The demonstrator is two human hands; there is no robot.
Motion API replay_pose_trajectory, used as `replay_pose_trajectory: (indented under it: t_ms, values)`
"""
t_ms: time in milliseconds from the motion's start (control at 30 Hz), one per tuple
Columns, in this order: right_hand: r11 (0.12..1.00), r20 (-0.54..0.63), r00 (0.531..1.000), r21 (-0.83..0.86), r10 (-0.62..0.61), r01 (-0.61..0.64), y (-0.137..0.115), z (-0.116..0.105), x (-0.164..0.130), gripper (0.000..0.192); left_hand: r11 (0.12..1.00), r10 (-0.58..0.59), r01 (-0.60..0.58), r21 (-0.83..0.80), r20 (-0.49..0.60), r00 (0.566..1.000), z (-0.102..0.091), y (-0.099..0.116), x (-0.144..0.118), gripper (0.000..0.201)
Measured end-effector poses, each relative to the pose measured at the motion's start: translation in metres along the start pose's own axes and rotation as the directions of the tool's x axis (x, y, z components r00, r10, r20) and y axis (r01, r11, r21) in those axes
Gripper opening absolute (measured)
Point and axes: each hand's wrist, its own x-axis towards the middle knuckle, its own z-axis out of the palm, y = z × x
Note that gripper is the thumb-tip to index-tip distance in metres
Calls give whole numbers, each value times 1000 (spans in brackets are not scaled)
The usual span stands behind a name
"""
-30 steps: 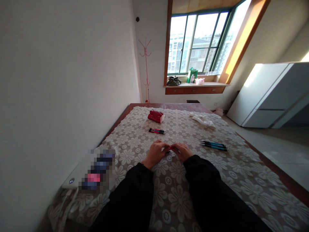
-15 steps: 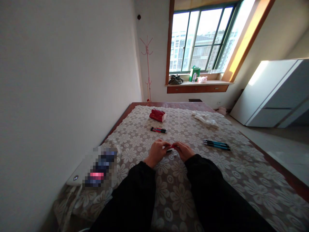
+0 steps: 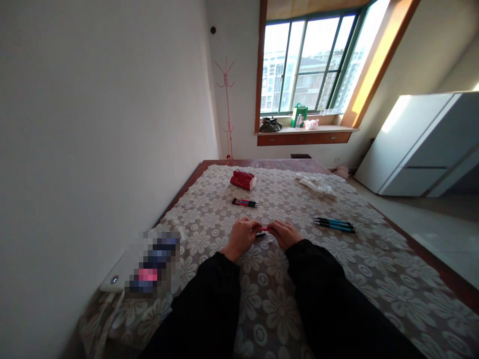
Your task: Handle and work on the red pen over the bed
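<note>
Bed: lying under a floral cover [image 3: 337, 269], filling the room below the window.
Left hand [image 3: 241, 237]: pinching one end of a red pen [image 3: 264, 230].
Right hand [image 3: 285, 233]: gripping the other end, covering most of it.
Pens: lying in pairs, red [image 3: 244, 203] ahead, blue [image 3: 334, 224] to the right.
Pouch [image 3: 243, 179]: sitting shut, hiding its contents.

Red pen [image 3: 264, 230], beige floral cloth [image 3: 337, 259], blk sleeves [image 3: 209, 299].
</note>
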Motion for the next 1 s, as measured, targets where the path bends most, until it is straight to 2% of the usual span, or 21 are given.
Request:
replay_pose_trajectory:
  t_ms: [167, 300, 533, 700, 833, 1000]
  values:
    - [1000, -13, 1000, 3, -19, 19, -1, -1, 0, 22, 999, 5, -5, -33, -6, 1000, 0, 1, 0, 15]
    - [999, -27, 999, -26, -30, 29, -3, -3, 0, 21, 998, -33, 35, 57, -24, 999, 0, 3, 0, 16]
    - [996, -97, 995, -77, 30, -38, -2, -4, -1, 17, 998, -39, 40, 58, -10, 999, -2, 5, 0, 15]
    - [997, -79, 995, -43, -65, 62, -2, -3, -1, 22, 997, -40, 42, 62, -21, 999, 0, 7, -2, 13]
    - [997, -77, 995, -24, -70, 68, -1, -3, -1, 23, 999, -47, 48, 14, -35, 998, 1, 8, -2, 12]
    - [999, -63, 998, 35, 8, -5, -3, -3, 0, 22, 991, -65, 56, -120, -70, 995, 1, 8, -1, 15]
